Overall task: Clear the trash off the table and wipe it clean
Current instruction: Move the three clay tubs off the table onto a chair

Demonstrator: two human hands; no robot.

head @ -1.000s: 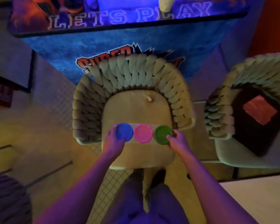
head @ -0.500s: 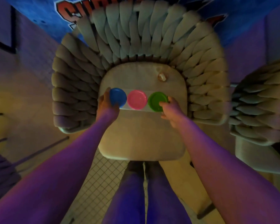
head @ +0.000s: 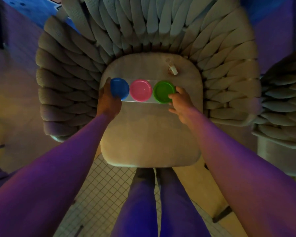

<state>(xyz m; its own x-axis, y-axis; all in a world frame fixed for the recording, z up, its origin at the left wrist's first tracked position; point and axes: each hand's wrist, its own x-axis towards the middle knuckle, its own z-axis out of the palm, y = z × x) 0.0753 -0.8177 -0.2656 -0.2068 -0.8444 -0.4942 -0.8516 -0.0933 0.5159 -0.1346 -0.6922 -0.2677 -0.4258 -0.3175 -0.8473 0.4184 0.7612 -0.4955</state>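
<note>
Pack of tubs: a clear wrapped pack (head: 140,100) with three round lids in a row, lying across the middle of the frame on the chair's seat cushion (head: 149,134).
Lids: blue lid (head: 120,88) at the left end, pink lid (head: 140,90) in the middle, green lid (head: 163,91) at the right end, each just beside the next.
Left hand: left hand (head: 108,100) grasps the left end of the pack, fingers curled round the blue tub's side and partly over its lid.
Right hand: right hand (head: 181,103) grasps the right end, thumb on the green lid's rim, fingers curled at the tub's side.
Scrap: a small crumpled piece of trash (head: 173,70) lies on the cushion in the upper right of the seat, apart from the pack.
Chair: woven chair (head: 67,86) with thick braided back and arms curving round the cushion.
Second chair: a similar woven chair (head: 284,103) at the right edge.
Floor: tiled floor (head: 99,194) at the bottom, with the person's legs (head: 143,211) standing against the seat's front edge.
</note>
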